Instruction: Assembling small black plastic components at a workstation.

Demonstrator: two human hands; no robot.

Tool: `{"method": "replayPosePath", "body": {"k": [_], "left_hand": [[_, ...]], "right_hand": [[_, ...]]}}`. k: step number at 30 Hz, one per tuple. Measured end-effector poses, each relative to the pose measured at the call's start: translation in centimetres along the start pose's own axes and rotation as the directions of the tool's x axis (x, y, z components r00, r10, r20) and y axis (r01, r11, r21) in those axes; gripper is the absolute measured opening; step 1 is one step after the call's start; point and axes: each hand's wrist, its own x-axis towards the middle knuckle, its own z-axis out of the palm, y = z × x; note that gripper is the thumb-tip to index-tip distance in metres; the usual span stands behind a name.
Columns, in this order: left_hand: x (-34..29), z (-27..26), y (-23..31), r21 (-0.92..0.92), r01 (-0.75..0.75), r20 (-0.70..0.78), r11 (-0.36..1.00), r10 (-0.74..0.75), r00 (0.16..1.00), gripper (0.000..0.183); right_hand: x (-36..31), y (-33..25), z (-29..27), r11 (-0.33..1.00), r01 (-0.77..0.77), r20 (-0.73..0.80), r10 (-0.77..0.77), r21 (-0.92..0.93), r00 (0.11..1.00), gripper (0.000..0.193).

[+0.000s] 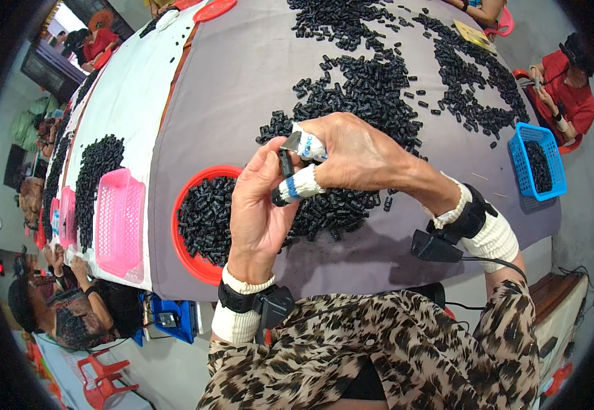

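Note:
Over the grey-covered table (194, 116) my two hands meet in front of me. My left hand (259, 205) pinches a small black cylindrical plastic part (285, 164) between thumb and fingers, holding it upright. My right hand (362, 150) has white wraps on its thumb and a finger. It grips a small metal blade (292, 142), whose edge lies at the upper end of the part; whether they touch I cannot tell. Beyond and below the hands spreads a heap of similar black parts (362, 89). Beside my left hand stands a red basin (205, 273) filled with such parts.
A pink basket (119, 222) stands at the left on a white cover, near another black heap (99, 171). A blue basket (536, 164) with black parts sits at the right edge. Co-workers sit at the right (570, 102) and lower left (64, 301).

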Motion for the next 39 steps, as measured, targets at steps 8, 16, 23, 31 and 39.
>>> {"method": "replayPosePath", "body": {"k": [8, 16, 23, 31, 39], "left_hand": [[-0.1, 1.2, -0.1, 0.198, -0.008, -0.089, 0.98, 0.026, 0.996, 0.022], [0.1, 1.0, 0.0, 0.262, -0.008, -0.113, 0.965, 0.039, 0.993, 0.022], [-0.2, 0.1, 0.0, 0.169, -0.011, -0.081, 0.986, 0.025, 0.996, 0.023], [-0.2, 0.4, -0.1, 0.2, -0.022, -0.099, 0.98, 0.042, 0.994, 0.021], [-0.1, 0.2, -0.1, 0.212, -0.015, -0.094, 0.977, 0.036, 0.995, 0.02]], "right_hand": [[0.0, 0.4, 0.0, 1.0, 0.01, -0.004, -0.01, -0.003, 1.0, 0.029], [0.0, 0.8, 0.3, 0.999, 0.046, -0.048, -0.045, 0.012, 0.998, 0.028], [0.1, 0.8, 0.2, 1.0, -0.005, -0.011, 0.005, 0.006, 1.0, 0.031], [0.2, 0.9, 0.2, 0.998, 0.017, 0.053, -0.014, -0.052, 0.998, 0.035], [0.4, 1.2, 0.3, 0.99, 0.078, 0.055, -0.072, -0.114, 0.996, 0.035]]}}
